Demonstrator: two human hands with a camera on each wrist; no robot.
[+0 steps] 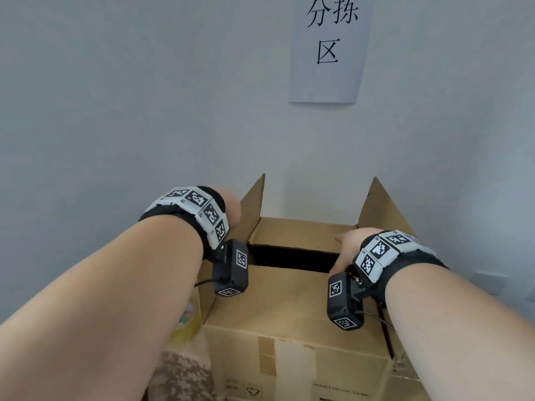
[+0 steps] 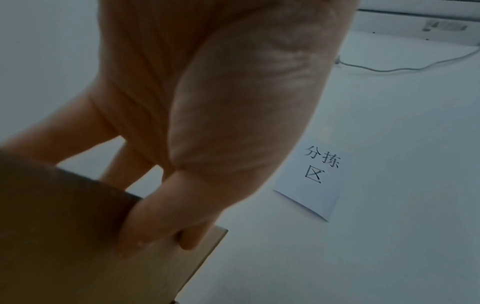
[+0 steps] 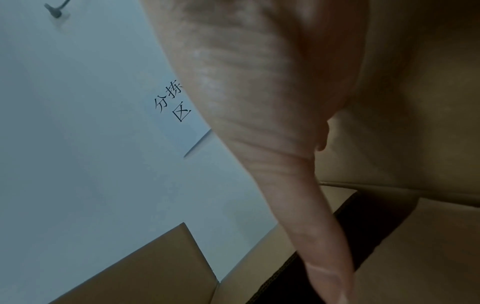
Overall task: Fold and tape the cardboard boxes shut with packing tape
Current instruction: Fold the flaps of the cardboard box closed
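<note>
Head view shows a cardboard box (image 1: 292,319) standing against a pale wall (image 1: 130,111), directly below a paper sign (image 1: 330,47) with printed characters. Its near and far flaps are already folded down, with a dark gap (image 1: 292,257) left between them. The two side flaps stand up: the left flap (image 1: 252,206) and the right flap (image 1: 382,206).

The left hand (image 2: 197,127) grips the left flap at its top edge; the left wrist view shows the thumb (image 2: 166,222) curled over one face and fingers behind the other. The right hand (image 1: 346,251) sits at the right end of the gap, at the foot of the right flap. Its palm lies close along the inner face of that flap in the right wrist view, but the fingers are out of sight, so whether it grasps or merely presses cannot be told.

The step in hand looks like bringing the side flaps down over the folded pair. Doing it well probably means keeping the two lower flaps level first, so they do not sag into the gap, then swinging each side flap along its crease rather than bending it mid-panel. Lowering both together should help their edges meet squarely over the middle. The right hand would want to come clear of the gap before its flap closes. No tape is in view, so sealing comes later.
</note>
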